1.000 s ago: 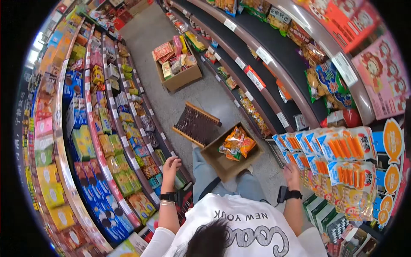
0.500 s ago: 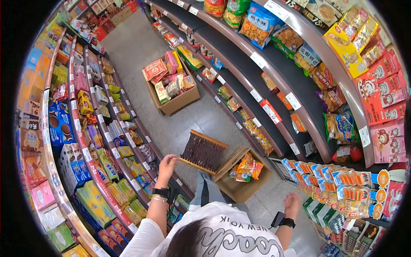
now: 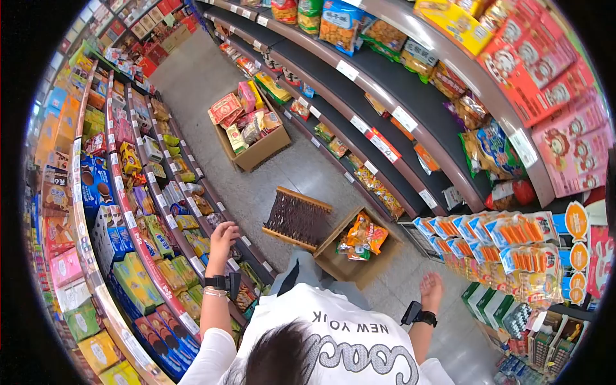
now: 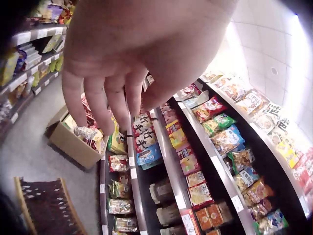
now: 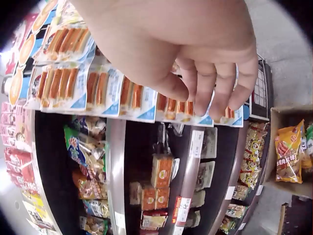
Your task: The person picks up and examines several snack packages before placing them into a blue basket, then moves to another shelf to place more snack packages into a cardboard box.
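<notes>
My left hand (image 3: 222,240), holding nothing, hovers by the left shelves with its fingers loosely bent. In the left wrist view its fingers (image 4: 115,95) hang down, overlapping the shelves beyond. My right hand (image 3: 431,289) is out to the right, also holding nothing, its fingers relaxed. Nearest to it are the hanging packs of sausages (image 3: 523,228), which its fingers overlap in the right wrist view. On the floor before my legs stands an open cardboard box (image 3: 378,273) with orange snack bags (image 3: 364,236) inside. Beside it is a wooden-framed stool (image 3: 296,217) with a dark woven seat.
Farther up the aisle, a second cardboard box (image 3: 264,154) is filled with packaged snacks. Stocked shelves (image 3: 144,212) line the left side. Curved shelves (image 3: 410,119) on the right hold snack bags and have dark bare stretches. Green boxes (image 3: 491,305) stand low at the right.
My left hand has moved from beside the stool toward the left shelves since half a second ago. The head view has shifted. Both hands stay without anything in them.
</notes>
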Available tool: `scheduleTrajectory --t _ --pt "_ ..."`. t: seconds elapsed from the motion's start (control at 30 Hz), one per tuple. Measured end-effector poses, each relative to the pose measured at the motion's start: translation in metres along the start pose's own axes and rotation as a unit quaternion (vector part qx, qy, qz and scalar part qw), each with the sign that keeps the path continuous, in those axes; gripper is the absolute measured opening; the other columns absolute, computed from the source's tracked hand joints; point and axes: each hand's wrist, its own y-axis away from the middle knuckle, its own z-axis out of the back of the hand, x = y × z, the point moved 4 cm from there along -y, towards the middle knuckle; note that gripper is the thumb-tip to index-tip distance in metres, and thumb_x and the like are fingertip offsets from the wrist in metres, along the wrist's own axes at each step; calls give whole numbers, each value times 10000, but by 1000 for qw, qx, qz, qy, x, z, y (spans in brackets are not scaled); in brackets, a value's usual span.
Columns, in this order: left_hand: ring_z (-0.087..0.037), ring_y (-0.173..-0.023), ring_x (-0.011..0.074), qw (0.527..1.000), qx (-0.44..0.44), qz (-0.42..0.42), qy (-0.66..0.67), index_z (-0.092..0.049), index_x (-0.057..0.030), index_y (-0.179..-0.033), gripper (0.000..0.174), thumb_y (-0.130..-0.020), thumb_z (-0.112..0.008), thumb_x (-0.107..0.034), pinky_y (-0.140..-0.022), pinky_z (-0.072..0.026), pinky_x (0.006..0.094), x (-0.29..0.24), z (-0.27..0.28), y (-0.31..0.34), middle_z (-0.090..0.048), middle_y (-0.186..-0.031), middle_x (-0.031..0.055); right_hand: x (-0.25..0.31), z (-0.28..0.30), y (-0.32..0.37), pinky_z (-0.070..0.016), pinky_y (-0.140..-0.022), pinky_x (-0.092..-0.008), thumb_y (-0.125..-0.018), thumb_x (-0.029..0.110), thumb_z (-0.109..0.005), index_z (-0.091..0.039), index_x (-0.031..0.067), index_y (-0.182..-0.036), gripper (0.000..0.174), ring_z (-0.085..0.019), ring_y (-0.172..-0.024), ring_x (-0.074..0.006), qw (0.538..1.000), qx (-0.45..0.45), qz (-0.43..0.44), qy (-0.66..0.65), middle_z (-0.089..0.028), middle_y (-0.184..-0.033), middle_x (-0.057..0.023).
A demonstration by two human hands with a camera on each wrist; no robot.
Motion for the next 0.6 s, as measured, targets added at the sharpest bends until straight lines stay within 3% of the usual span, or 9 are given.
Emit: scheduleTrajectory --t 0.17,0.27,0.37,0.47,0.6 --pt "-587 -813 99 1000 2 16 -2 -559 -39 -1102 247 -919 -515 -199 -651 -452 215 8 -9 45 -631 -980 49 -11 78 -14 -450 -807 -347 -891 267 -534 -515 100 -1131 293 -537 -973 -205 997 -64 -29 -31 -561 -1107 -37" --pt "-585 -802 96 999 14 33 3 -558 -39 -1100 250 -914 -523 -203 -640 -451 212 13 -7 40 -631 -985 52 -14 99 7 -448 -837 -338 -868 286 -552 -472 78 -1226 422 -544 -994 -208 994 -110 -12 -20 -552 -1152 -80" --pt "-599 -806 114 999 23 36 1 -557 -50 -1104 271 -900 -539 -228 -656 -458 232 24 11 -15 -635 -998 55 -18 104 33 -441 -838 -341 -894 285 -521 -488 97 -1210 369 -532 -1031 -205 984 -167 13 -54 -556 -1158 -54" --pt "-608 -838 137 999 45 16 -8 -557 -57 -1113 276 -902 -541 -234 -683 -467 255 1 17 -84 -636 -1010 53 -27 99 59 -437 -857 -348 -891 294 -520 -477 94 -1232 397 -523 -1069 -208 970 -234 31 -49 -543 -1201 -58" --pt "-603 -839 129 996 85 25 -8 -553 -56 -1115 269 -913 -534 -232 -694 -470 252 -35 35 -192 -631 -1012 50 -63 37 103 -430 -885 -353 -892 308 -502 -461 91 -1267 435 -516 -1121 -224 951 -301 39 -57 -509 -1280 -67"
